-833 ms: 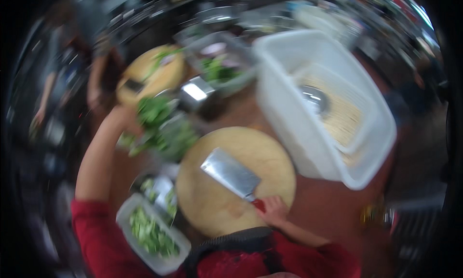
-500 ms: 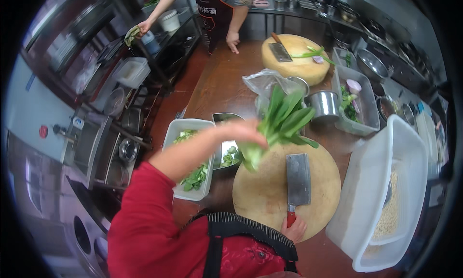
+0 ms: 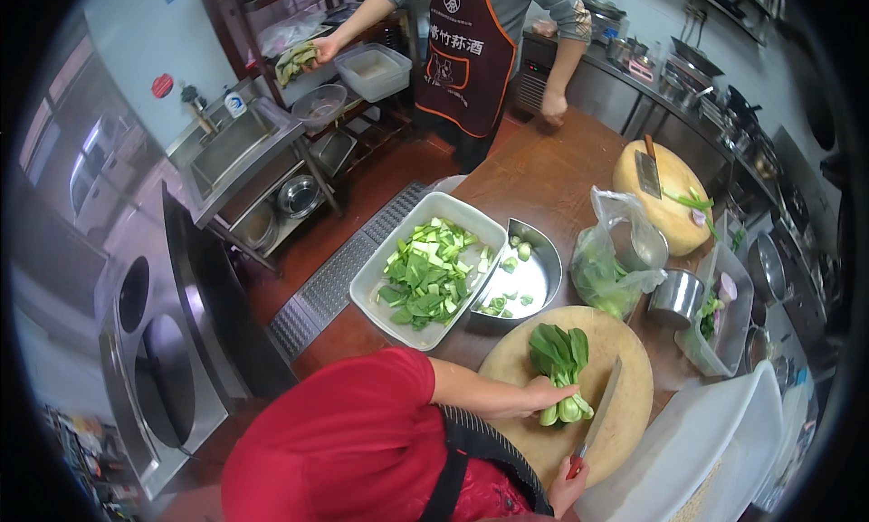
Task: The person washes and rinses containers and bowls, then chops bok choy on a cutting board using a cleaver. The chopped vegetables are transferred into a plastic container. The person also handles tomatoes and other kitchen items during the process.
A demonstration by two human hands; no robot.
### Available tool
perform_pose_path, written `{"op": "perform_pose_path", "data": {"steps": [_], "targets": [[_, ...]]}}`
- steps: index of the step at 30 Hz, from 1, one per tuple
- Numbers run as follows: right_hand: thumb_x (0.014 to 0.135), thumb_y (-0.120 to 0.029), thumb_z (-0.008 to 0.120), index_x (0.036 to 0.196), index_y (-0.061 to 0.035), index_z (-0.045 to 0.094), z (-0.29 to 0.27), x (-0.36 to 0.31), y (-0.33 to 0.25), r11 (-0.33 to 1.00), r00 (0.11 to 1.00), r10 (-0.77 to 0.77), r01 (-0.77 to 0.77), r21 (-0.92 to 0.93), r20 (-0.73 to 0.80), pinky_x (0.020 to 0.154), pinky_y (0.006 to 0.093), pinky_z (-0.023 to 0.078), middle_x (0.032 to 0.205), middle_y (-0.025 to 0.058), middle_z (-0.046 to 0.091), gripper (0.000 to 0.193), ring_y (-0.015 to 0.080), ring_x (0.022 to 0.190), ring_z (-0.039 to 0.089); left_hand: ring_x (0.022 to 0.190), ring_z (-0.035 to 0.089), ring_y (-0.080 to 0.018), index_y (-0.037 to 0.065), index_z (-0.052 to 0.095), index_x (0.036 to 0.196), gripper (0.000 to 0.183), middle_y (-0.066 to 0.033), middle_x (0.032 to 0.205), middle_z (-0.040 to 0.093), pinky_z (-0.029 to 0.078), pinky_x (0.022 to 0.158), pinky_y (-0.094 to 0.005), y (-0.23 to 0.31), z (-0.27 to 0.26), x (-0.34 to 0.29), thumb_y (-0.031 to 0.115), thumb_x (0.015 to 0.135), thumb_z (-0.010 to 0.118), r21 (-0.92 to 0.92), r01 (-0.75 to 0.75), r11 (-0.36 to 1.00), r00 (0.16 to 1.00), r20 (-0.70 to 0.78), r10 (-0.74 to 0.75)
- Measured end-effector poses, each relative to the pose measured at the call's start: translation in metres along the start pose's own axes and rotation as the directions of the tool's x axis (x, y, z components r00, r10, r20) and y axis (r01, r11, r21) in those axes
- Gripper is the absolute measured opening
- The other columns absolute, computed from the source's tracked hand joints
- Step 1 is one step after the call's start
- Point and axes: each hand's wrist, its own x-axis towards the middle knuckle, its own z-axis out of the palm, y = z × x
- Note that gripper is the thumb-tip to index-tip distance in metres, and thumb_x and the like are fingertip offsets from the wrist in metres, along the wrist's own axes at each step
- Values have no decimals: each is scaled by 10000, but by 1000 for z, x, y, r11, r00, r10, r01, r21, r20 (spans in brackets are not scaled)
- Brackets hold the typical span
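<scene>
A bunch of bok choy lies on the round wooden chopping board, leaves pointing away from me and pale stalks nearest. My left hand is closed around its stalk end. My right hand grips the red handle of a cleaver. The blade stands nearly on edge over the board, just right of the stalks. Left of the board, chopped greens fill part of a white plastic tub. Beside that tub, a metal container holds cut stalk ends.
A plastic bag of greens and a steel pot stand beyond the board. A large white bin is at the right. Across the table, a co-worker in a dark apron stands near a second board with another cleaver.
The bok choy has come down from the air onto the board in my left hand. My right hand has picked up the cleaver, which lay flat. The view has shifted left.
</scene>
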Motion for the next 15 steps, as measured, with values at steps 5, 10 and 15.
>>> {"op": "perform_pose_path", "data": {"steps": [5,10,15], "targets": [[921,-337,507,1174,37,509,-14,1,-1,1000,997,-2,-1,29,80,915,396,401,1055,236,566,451,326,1000,535,1099,534,-310,76,493,1244,689,-145,1220,521,469,826,-527,17,7,-5,620,821,503,-46,115,992,989,96,-111],[929,-356,493,1254,-15,454,-13,11,6,999,982,18,-24,25,187,947,390,375,1170,219,522,473,325,1078,490,1267,373,-328,126,366,1367,765,-120,1390,374,446,851,-559,14,5,3,675,835,387,45,108,993,981,156,-114],[941,-186,432,1187,16,434,-12,12,8,959,953,-284,283,20,108,773,314,436,960,133,553,319,211,845,523,793,646,-292,67,485,1247,731,-153,1141,582,545,535,-358,10,-3,-4,662,826,431,369,112,923,985,78,-151]]}}
